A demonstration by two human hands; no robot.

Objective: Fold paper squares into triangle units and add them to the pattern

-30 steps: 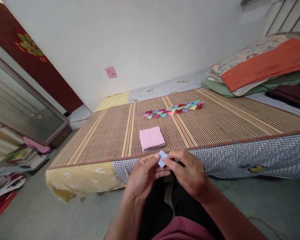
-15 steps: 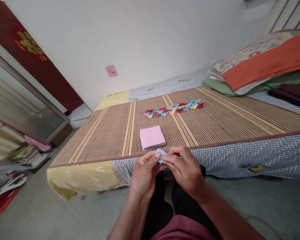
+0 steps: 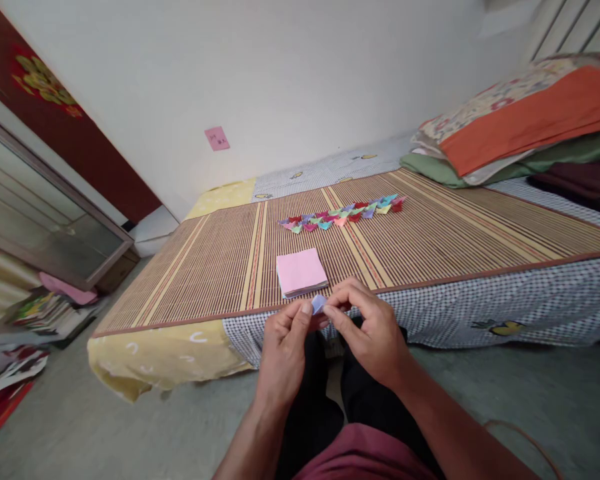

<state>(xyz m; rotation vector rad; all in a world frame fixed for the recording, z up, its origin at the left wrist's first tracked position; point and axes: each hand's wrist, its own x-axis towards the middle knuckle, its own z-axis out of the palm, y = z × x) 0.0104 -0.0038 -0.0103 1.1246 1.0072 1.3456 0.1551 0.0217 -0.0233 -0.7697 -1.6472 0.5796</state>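
Note:
A small piece of folded lavender paper (image 3: 319, 305) is pinched between my two hands, just in front of the bed's edge. My left hand (image 3: 289, 340) grips its left side, thumb on top. With thumb and fingertips, my right hand (image 3: 365, 327) holds the paper's right side. Just beyond my fingers lies a stack of square paper (image 3: 301, 270), pink on top. Farther back on the mat, several folded paper boats (image 3: 343, 214) in many colours stand close together in rows.
A striped bamboo mat (image 3: 200, 280) covers the bed. Pillows and folded bedding (image 3: 520, 133) are piled at the right. A pink note (image 3: 217, 139) is on the wall. Books (image 3: 50, 310) and cloths lie at the left, near a glass-fronted cabinet (image 3: 45, 193).
The lavender paper has turned in my fingers and shows a smaller, more pointed shape. My right thumb has shifted to its right edge. The whole view has moved slightly.

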